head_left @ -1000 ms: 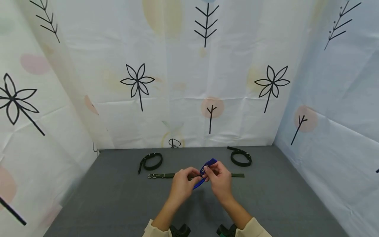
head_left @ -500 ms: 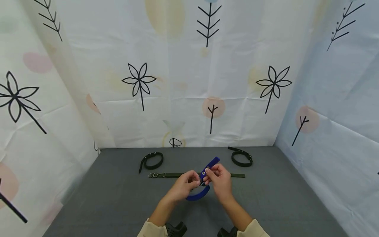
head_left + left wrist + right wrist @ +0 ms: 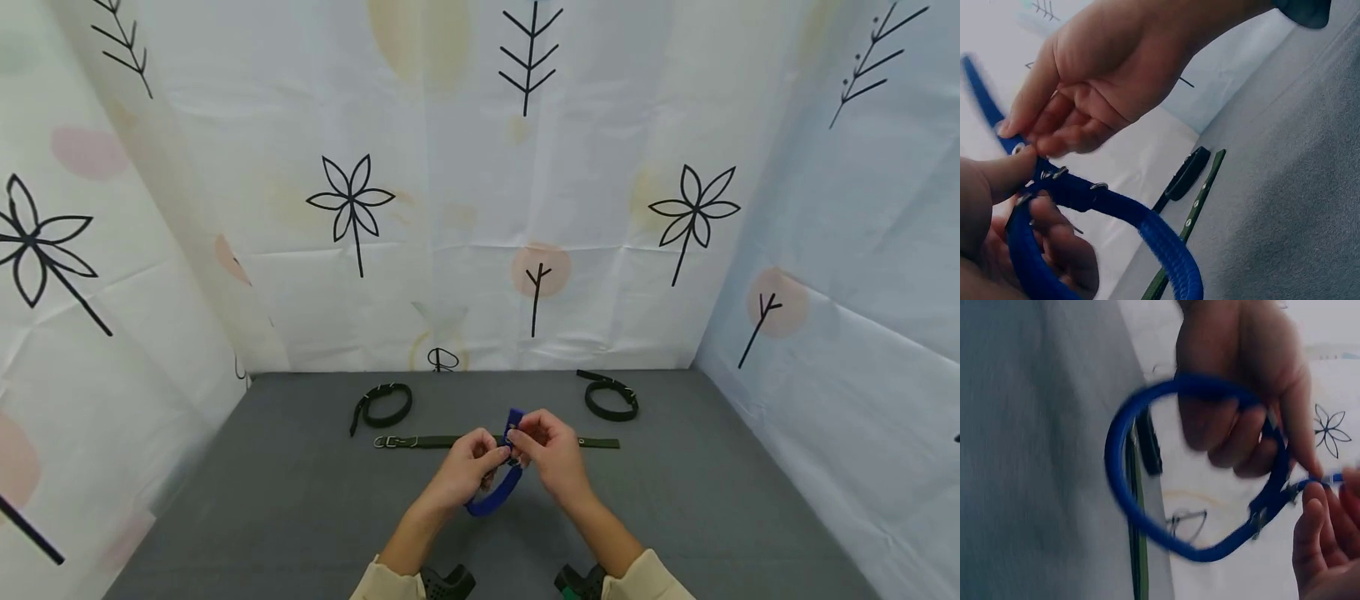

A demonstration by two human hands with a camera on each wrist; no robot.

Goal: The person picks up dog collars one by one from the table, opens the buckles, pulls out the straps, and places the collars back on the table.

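Observation:
A blue collar (image 3: 494, 498) is bent into a loop and held up between both hands over the table. My left hand (image 3: 462, 472) pinches it near its metal buckle (image 3: 1040, 178), thumb on the strap. My right hand (image 3: 556, 455) pinches the free end (image 3: 991, 115), which has a metal eyelet (image 3: 1019, 149) and passes through the buckle. In the right wrist view the loop (image 3: 1117, 481) hangs below the left hand. Behind the hands a green collar (image 3: 433, 442) lies stretched flat, its middle partly hidden by them.
Two coiled black collars lie further back on the grey table (image 3: 315, 500), one on the left (image 3: 387, 406) and one on the right (image 3: 611, 402). Patterned white cloth (image 3: 450, 300) walls off the back and both sides.
The blue loop has come into fuller view below the hands. Its free end has swung from leaning right to nearly upright, and the left hand has dropped slightly.

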